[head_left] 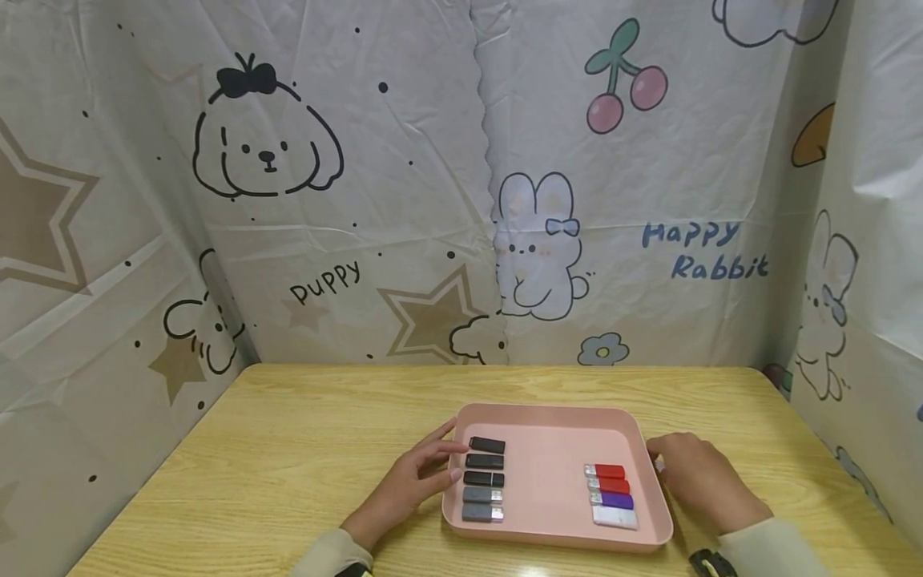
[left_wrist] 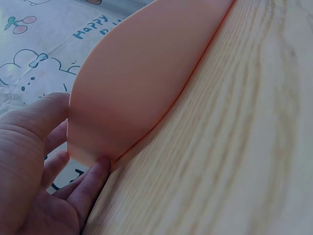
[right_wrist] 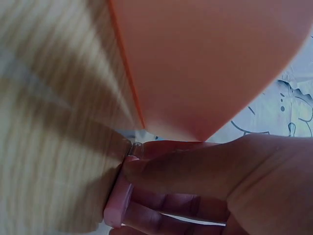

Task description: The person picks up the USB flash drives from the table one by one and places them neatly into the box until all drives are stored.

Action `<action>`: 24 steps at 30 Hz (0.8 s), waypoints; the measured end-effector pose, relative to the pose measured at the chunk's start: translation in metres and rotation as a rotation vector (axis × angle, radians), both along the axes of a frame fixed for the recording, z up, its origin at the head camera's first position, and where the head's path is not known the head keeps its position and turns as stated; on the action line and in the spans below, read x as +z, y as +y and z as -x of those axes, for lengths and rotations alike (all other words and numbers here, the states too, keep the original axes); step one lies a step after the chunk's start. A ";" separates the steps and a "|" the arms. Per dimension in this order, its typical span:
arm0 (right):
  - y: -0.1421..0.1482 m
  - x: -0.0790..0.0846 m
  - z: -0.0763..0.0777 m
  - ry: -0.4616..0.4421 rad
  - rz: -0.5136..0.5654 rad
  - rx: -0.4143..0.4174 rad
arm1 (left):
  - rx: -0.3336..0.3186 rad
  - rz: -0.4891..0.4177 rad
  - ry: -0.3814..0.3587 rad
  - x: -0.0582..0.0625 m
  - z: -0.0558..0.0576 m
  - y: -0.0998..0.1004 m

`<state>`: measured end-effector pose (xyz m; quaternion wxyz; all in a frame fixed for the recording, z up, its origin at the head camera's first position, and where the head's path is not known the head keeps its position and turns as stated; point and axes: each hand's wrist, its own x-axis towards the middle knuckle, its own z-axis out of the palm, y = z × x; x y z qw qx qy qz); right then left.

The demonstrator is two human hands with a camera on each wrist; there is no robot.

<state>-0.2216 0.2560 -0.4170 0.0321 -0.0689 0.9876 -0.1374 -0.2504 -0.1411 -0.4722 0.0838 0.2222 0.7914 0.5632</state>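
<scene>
A pink tray (head_left: 542,481) lies on the table with USB sticks in two columns. Three black USB sticks (head_left: 485,462) and two grey USB sticks (head_left: 476,503) form its left column. On its right are two red USB sticks (head_left: 613,486), a purple USB stick (head_left: 616,501) and a white USB stick (head_left: 614,517). My left hand (head_left: 414,485) holds the tray's left rim, thumb over the edge and other fingers against the outer wall. Just outside the right wall, my right hand (head_left: 699,477) pinches a pink USB stick (right_wrist: 119,200) close to the tabletop; the head view mostly hides it.
The wooden table (head_left: 324,425) extends around the tray. Behind it and along both sides hangs a printed curtain (head_left: 418,160) with cartoon animals. A dark wristband (head_left: 710,562) shows at the right sleeve.
</scene>
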 end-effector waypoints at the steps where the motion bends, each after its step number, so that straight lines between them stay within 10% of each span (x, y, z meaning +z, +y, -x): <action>1: -0.001 0.000 0.000 -0.006 -0.001 -0.003 | 0.000 -0.002 0.000 0.000 0.000 0.000; 24: 0.003 -0.001 0.001 0.000 0.012 -0.015 | 0.009 0.004 0.011 0.000 0.000 0.001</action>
